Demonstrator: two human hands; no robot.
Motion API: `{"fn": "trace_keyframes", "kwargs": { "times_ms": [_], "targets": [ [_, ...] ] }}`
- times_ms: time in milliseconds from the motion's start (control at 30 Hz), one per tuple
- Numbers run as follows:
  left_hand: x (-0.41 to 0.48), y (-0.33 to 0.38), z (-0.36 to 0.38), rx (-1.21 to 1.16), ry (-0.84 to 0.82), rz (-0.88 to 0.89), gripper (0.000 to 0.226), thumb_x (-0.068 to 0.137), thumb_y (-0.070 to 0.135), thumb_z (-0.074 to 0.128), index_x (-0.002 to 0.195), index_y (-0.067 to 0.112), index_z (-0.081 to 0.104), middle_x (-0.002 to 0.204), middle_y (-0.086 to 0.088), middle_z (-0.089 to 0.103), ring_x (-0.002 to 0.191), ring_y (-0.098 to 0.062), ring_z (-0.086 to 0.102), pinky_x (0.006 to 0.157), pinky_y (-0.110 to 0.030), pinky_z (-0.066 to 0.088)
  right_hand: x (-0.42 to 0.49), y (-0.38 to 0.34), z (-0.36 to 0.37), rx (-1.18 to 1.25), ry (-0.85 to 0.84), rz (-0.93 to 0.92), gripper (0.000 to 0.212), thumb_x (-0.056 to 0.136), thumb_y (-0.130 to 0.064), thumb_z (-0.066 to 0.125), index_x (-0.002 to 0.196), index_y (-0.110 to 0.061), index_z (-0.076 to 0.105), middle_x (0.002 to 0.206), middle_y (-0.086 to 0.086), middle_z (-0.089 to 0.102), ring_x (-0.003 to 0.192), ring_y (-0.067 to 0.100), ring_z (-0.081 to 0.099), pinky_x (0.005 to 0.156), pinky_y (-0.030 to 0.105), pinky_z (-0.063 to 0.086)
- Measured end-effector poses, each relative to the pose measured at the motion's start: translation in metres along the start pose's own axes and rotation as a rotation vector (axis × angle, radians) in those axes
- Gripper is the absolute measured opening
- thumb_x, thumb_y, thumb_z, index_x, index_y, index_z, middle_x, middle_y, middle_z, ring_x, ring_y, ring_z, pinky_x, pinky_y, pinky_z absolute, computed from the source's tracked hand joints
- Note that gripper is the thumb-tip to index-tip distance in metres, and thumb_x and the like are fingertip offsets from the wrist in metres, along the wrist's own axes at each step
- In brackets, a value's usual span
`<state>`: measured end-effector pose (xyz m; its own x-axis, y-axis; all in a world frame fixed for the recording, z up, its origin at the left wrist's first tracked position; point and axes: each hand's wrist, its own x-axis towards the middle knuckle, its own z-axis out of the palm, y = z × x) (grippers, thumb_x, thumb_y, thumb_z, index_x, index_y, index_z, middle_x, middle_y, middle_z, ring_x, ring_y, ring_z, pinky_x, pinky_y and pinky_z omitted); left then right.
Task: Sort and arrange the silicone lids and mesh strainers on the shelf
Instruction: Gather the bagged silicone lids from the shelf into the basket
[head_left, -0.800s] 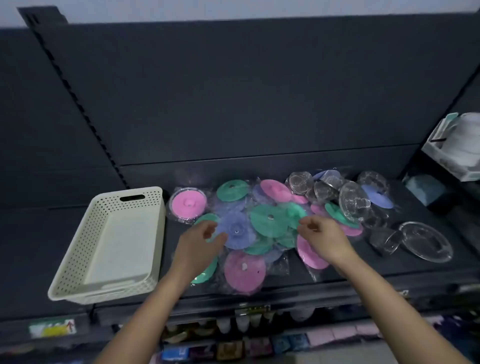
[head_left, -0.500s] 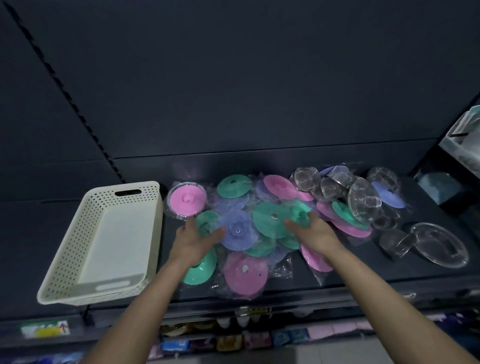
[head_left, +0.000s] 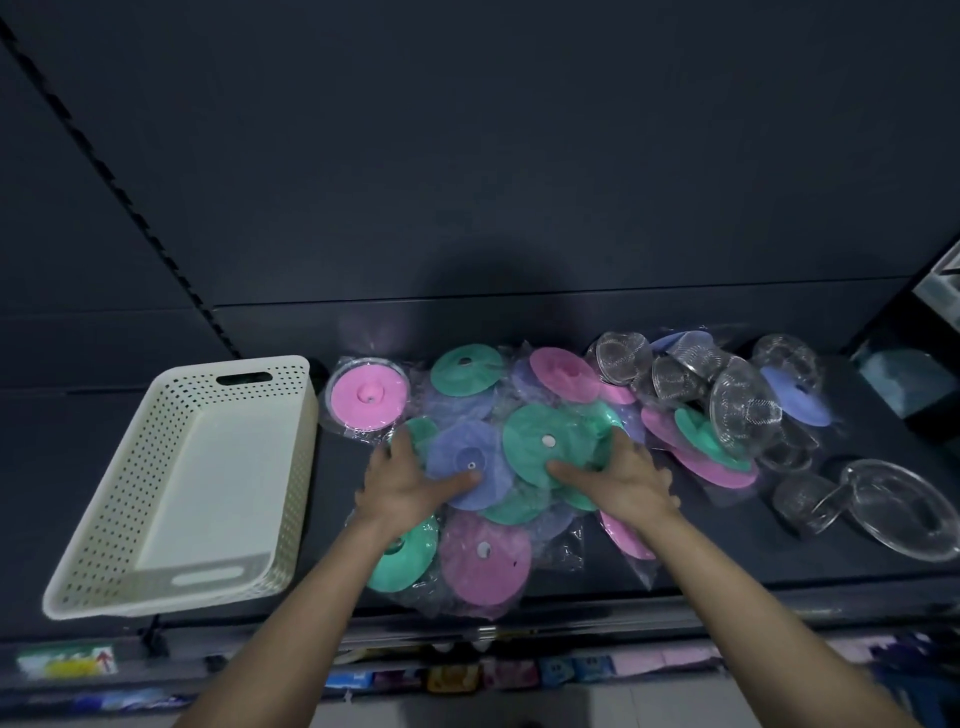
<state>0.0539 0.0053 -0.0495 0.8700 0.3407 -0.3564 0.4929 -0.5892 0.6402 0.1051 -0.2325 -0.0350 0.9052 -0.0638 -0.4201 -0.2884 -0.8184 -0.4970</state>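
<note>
Head view: dark shelf (head_left: 727, 564) under a dark back panel (head_left: 467, 156). On it, just right of a cream basket (head_left: 297, 467), a heap of bagged lids (head_left: 483, 566); farther right, strainers (head_left: 743, 405). Left hand (head_left: 405, 483) flat on a purple lid (head_left: 457, 447), fingers spread; right hand (head_left: 623, 483) likewise on a green lid (head_left: 535, 431). Packaged goods (head_left: 519, 673) below the basket.

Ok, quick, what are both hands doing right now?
Left hand: open, resting on the purple lid.
Right hand: open, resting on the green lid.
</note>
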Motion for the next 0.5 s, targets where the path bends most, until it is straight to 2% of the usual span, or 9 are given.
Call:
{"fn": "trace_keyframes", "kwargs": {
  "times_ms": [67, 167, 267, 367, 433, 467, 500],
  "targets": [
    [0.003, 0.0, 0.0, -0.052, -0.008, 0.0, 0.12, 0.047, 0.074, 0.075, 0.145, 0.027, 0.023, 0.143, -0.008, 0.035, 0.134, -0.031, 0.033, 0.108, -0.05, 0.034, 0.005, 0.0, 0.003, 0.048, -0.025, -0.001, 0.113, 0.039, -0.092, 0.052, 0.13, -0.027, 0.037, 0.133, 0.002, 0.048, 0.122, 0.035, 0.043, 0.1, 0.053, 0.034],
    [0.006, 0.003, -0.002, -0.169, 0.025, 0.029, 0.123, 0.036, 0.076, 0.078, 0.139, 0.027, 0.032, 0.136, -0.003, 0.048, 0.123, -0.025, 0.048, 0.101, -0.047, 0.045, 0.005, -0.007, 0.002, 0.224, 0.019, -0.013, 0.103, 0.042, -0.086, 0.061, 0.125, -0.027, 0.046, 0.122, 0.002, 0.056, 0.115, 0.029, 0.052, 0.097, 0.047, 0.044],
    [0.006, 0.001, -0.002, -0.298, 0.034, 0.0, 0.121, 0.035, 0.07, 0.082, 0.136, 0.023, 0.036, 0.13, 0.002, 0.053, 0.118, -0.021, 0.053, 0.097, -0.044, 0.049, 0.008, -0.001, 0.004, 0.496, 0.081, -0.027, 0.079, 0.061, -0.048, 0.082, 0.125, -0.015, 0.05, 0.112, 0.002, 0.059, 0.102, 0.022, 0.06, 0.088, 0.037, 0.052],
    [0.008, -0.004, -0.002, -0.323, 0.042, -0.05, 0.123, 0.031, 0.076, 0.081, 0.135, 0.027, 0.036, 0.126, 0.007, 0.056, 0.119, -0.022, 0.053, 0.1, -0.046, 0.046, 0.013, 0.01, 0.002, 0.51, 0.11, -0.036, 0.056, 0.064, -0.034, 0.085, 0.108, -0.013, 0.057, 0.107, 0.004, 0.067, 0.094, 0.021, 0.065, 0.085, 0.037, 0.054],
    [0.009, -0.002, -0.002, -0.322, 0.045, -0.05, 0.126, 0.03, 0.075, 0.082, 0.136, 0.025, 0.035, 0.125, 0.007, 0.057, 0.117, -0.021, 0.054, 0.099, -0.045, 0.047, 0.013, 0.007, -0.001, 0.499, 0.047, -0.055, 0.042, 0.064, -0.037, 0.085, 0.092, -0.022, 0.059, 0.096, -0.001, 0.068, 0.089, 0.017, 0.065, 0.082, 0.033, 0.052],
    [0.01, 0.0, -0.003, -0.346, 0.036, -0.055, 0.128, 0.03, 0.072, 0.084, 0.137, 0.022, 0.034, 0.125, 0.006, 0.056, 0.115, -0.02, 0.055, 0.098, -0.044, 0.048, 0.012, 0.004, -0.002, 0.5, -0.001, -0.066, 0.049, 0.059, -0.046, 0.086, 0.093, -0.024, 0.059, 0.095, -0.005, 0.068, 0.09, 0.015, 0.064, 0.083, 0.033, 0.051],
    [0.011, 0.002, -0.003, -0.378, 0.033, -0.054, 0.128, 0.03, 0.068, 0.086, 0.136, 0.018, 0.036, 0.123, 0.005, 0.058, 0.111, -0.019, 0.058, 0.096, -0.043, 0.049, 0.014, 0.001, -0.001, 0.474, -0.041, -0.085, 0.065, 0.051, -0.058, 0.085, 0.102, -0.026, 0.059, 0.1, -0.006, 0.068, 0.094, 0.014, 0.064, 0.087, 0.035, 0.052]
  ]
}}
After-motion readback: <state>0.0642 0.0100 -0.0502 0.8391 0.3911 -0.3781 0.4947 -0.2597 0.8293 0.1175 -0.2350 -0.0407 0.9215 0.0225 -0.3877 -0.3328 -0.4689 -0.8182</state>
